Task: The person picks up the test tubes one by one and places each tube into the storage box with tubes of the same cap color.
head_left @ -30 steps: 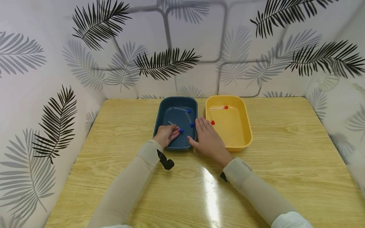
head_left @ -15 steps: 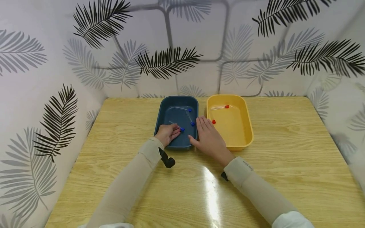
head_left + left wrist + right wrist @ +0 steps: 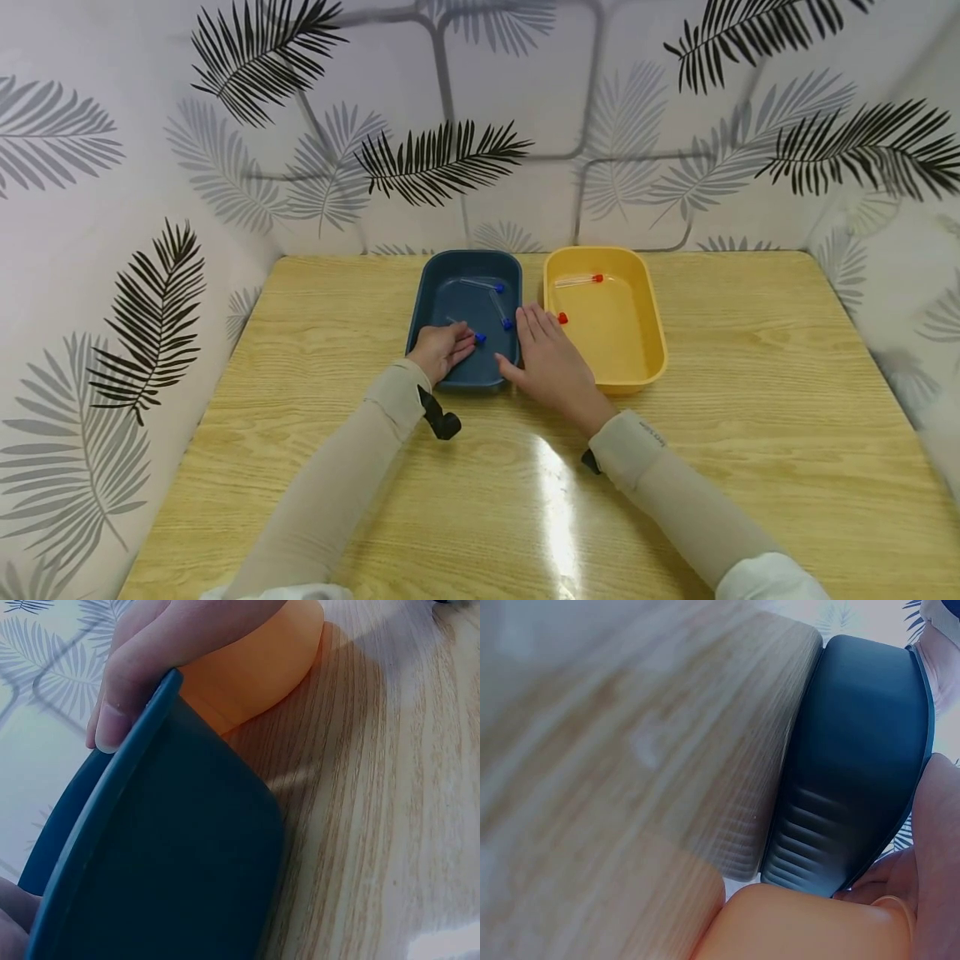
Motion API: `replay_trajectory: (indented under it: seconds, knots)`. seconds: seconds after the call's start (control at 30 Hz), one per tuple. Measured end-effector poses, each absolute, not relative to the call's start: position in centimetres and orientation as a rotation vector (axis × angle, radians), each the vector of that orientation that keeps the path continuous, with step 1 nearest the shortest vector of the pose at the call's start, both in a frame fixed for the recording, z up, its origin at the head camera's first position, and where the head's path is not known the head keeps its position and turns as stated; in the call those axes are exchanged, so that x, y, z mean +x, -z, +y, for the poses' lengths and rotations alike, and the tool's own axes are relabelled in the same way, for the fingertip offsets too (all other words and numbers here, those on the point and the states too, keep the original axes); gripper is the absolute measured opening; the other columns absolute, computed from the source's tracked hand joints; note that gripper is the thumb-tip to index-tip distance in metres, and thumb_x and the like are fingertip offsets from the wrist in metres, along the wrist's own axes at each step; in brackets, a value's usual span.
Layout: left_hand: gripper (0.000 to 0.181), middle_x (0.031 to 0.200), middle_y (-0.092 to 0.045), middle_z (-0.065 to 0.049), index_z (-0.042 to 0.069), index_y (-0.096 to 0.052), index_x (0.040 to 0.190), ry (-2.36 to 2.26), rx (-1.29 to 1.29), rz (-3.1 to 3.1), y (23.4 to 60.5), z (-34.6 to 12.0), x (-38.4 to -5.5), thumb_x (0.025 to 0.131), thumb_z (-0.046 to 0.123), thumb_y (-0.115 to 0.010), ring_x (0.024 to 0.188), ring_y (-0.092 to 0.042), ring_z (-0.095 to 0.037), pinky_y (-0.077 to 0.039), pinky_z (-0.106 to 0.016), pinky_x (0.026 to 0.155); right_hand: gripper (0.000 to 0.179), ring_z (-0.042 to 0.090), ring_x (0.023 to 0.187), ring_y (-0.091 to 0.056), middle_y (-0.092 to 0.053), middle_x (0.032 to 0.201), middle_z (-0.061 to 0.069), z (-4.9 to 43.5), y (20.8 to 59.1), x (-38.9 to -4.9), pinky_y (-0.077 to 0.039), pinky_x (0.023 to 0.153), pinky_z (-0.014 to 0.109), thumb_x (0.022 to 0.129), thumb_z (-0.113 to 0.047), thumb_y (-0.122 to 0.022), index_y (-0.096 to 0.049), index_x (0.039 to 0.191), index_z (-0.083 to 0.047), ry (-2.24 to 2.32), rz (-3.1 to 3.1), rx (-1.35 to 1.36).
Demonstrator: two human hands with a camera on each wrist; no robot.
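In the head view my left hand (image 3: 444, 350) reaches over the near left rim into the dark blue tray (image 3: 465, 379). Its fingertips pinch a clear test tube with a blue cap (image 3: 480, 338), whose far end shows past the fingers. Two more blue-capped tubes lie there, a far tube (image 3: 498, 287) and a tube (image 3: 507, 323) by the right wall. My right hand (image 3: 555, 367) rests with straight fingers on the tray's right rim; its thumb (image 3: 112, 727) laps over the rim in the left wrist view.
A yellow tray (image 3: 630, 387) stands close to the blue tray's right. Inside it lie a red-capped tube (image 3: 597, 278) and a second red cap (image 3: 562, 317), its tube hidden by my right hand. Both trays stand on a wooden table (image 3: 300, 317) before a leaf-patterned backdrop (image 3: 510, 200).
The head view has shifted slightly. Both hands, the trays and the tubes otherwise keep their places, with my left fingers still at the blue-capped tube.
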State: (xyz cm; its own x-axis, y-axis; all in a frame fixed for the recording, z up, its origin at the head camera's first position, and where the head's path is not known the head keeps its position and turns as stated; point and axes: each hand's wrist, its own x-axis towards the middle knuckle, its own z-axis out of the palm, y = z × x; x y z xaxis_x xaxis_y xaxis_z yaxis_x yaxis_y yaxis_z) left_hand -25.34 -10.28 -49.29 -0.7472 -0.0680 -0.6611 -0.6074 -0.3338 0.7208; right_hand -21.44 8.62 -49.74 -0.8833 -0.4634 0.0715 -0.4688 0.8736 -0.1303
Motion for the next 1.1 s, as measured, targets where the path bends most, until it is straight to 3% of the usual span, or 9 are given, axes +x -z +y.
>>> replay_trajectory:
  seconds: [0.5,1.1]
  knots:
    - [0.039,0.125,-0.055,-0.017,-0.003,-0.045,0.133,-2.157,-0.855,1.541,48.76,-10.04,-25.3,0.096,0.01,-0.05,0.11,-0.058,-0.022,-0.048,-0.029,0.088,0.084,0.027,0.141,-0.009,-0.018,0.151,0.018,8.85,49.36,-21.47,-0.003,0.113,0.038,0.093,-0.061,-0.029,-0.019,0.146,0.004,-0.204,-3.0,0.742]
    - [0.041,0.122,-0.058,-0.018,-0.006,-0.041,0.134,-2.131,-0.742,1.743,48.85,-10.02,-25.17,0.097,0.011,-0.046,0.107,-0.06,-0.022,-0.049,-0.029,0.087,0.084,0.028,0.141,-0.007,-0.018,0.152,0.018,8.65,49.34,-21.4,-0.003,0.113,0.038,0.092,-0.058,-0.036,-0.018,0.146,0.003,-0.24,-3.036,0.742]
